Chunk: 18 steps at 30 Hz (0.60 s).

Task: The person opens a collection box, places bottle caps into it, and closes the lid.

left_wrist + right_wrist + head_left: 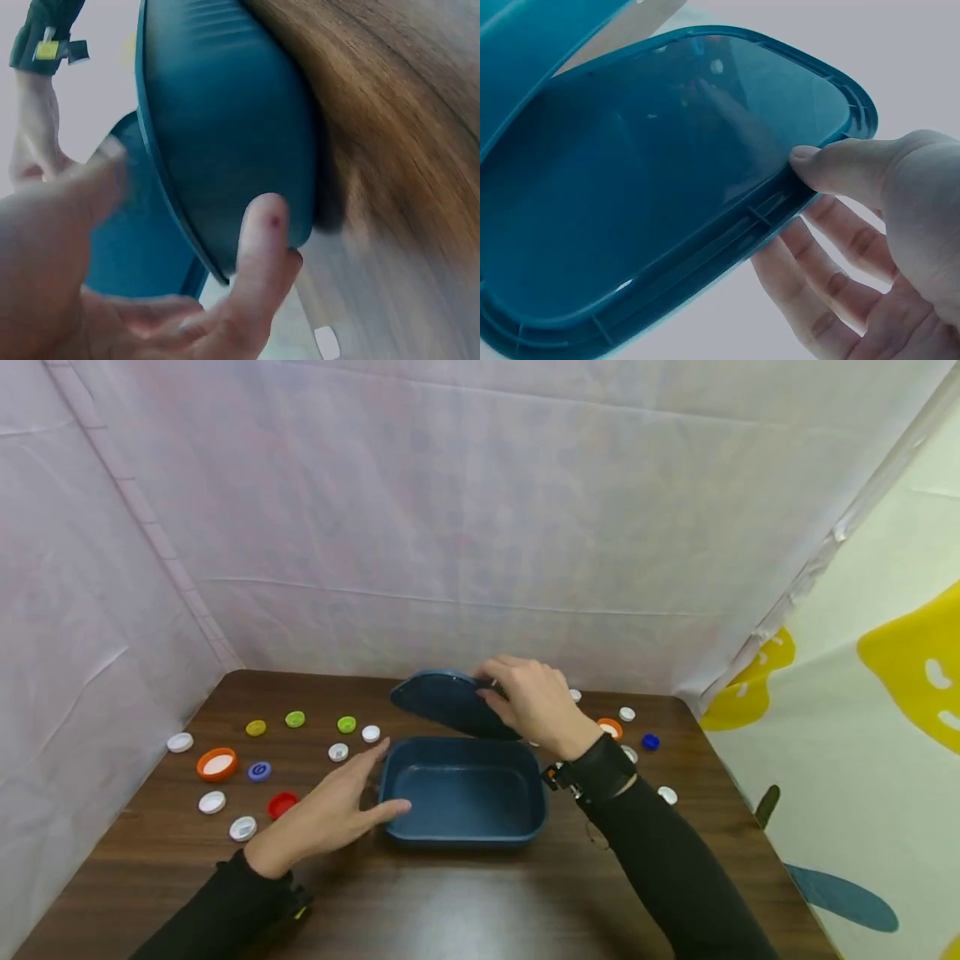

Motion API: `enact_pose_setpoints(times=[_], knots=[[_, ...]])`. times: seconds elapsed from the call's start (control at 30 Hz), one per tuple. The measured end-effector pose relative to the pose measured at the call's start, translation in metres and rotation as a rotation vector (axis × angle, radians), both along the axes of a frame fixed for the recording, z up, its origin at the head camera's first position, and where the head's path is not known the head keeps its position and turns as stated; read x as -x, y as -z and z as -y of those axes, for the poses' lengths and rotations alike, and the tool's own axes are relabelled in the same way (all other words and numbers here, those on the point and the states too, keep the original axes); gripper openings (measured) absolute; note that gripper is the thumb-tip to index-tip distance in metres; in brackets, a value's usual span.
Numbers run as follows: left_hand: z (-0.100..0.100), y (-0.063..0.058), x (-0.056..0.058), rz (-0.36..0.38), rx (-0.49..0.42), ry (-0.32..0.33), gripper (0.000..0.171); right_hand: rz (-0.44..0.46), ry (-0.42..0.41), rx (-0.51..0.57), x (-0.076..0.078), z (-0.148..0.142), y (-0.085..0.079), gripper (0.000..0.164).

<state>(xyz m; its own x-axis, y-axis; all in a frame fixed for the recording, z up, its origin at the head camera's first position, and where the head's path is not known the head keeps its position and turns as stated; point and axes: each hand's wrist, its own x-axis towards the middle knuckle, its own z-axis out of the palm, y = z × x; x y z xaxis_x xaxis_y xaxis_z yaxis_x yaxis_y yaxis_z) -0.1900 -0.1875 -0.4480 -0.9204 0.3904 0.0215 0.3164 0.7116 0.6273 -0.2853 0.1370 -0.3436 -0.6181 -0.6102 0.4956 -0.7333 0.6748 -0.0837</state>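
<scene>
A dark blue plastic box (463,840) stands uncovered on the table, its inside bare. Tilted above its back edge is the matching blue lid (442,697), with the underside facing the box. My right hand (536,706) grips the lid by its right edge, and in the right wrist view the thumb presses the inner rim (761,214) while the fingers lie behind. At the box's left end is my left hand (337,806), thumb and fingers spread. Its fingertips (264,225) overlap the side of the box (232,127) in the left wrist view.
Bottle caps lie scattered on the brown table (465,902). To the left are an orange cap (217,764), a red cap (282,804), a green cap (295,719) and several white ones; at right a blue cap (650,742). White cloth (465,527) hangs behind.
</scene>
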Motion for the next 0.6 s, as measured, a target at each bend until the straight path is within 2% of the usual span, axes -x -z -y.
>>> enact_pose_setpoints(times=[0.17,0.3,0.47,0.6], knots=[[-0.015,-0.002,0.005,-0.035,0.016,-0.076,0.09,0.109,-0.003,0.06,0.03,-0.001,-0.002,0.019],[-0.026,-0.003,0.009,-0.046,0.03,-0.121,0.077,0.194,0.015,0.066,0.051,0.002,-0.008,0.022],[-0.032,-0.003,0.011,-0.02,0.042,-0.154,0.072,0.301,0.044,0.014,0.075,0.013,-0.018,0.026],[-0.034,-0.002,0.011,0.014,0.024,-0.175,0.074,0.382,0.066,-0.04,0.098,0.025,-0.017,0.029]])
